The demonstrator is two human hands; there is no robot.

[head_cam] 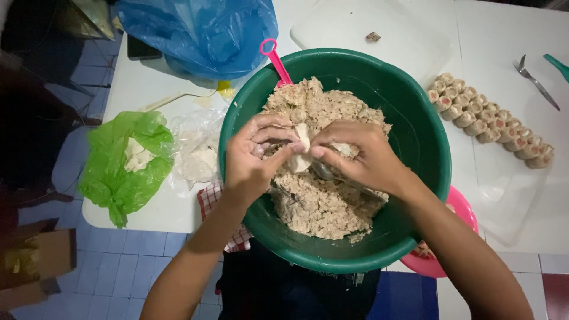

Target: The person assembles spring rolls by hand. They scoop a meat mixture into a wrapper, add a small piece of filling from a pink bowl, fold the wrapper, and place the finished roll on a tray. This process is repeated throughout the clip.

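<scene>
Both hands over the green bowl (pixel 415 136), working one dumpling. Left hand (pixel 252 160) cups a pale wrapper (pixel 302 151), fingers curled round it, thumb under. Right hand (pixel 361 157) pinches the wrapper's top edge; a metal spoon (pixel 323 172) seems tucked under that palm, only its bowl end showing.

Wrapper sits between the two hands, just above the minced filling (pixel 320 201) that covers most of the bowl.

To do this step well, my read: keep the left cup snug so the sides stand up, press filling down flat, pleat evenly with the right fingertips, don't tear the thin skin. Keep it over the bowl so crumbs drop back in.

Around:
- pink handle (pixel 274 59) sticks out of the filling at the far rim
- finished dumplings (pixel 492 121) in rows on a clear tray (pixel 504 201), right of the bowl
- fork (pixel 536 82) further right
- green bag (pixel 121 166) and clear bag (pixel 198 154) with pale contents, left on the bench (pixel 160 207)
- blue bag (pixel 201 32) behind
- pink basin (pixel 459 207) under the right forearm

Nothing blocks the hands; the right forearm crosses over the pink basin and near the tray's edge.
</scene>
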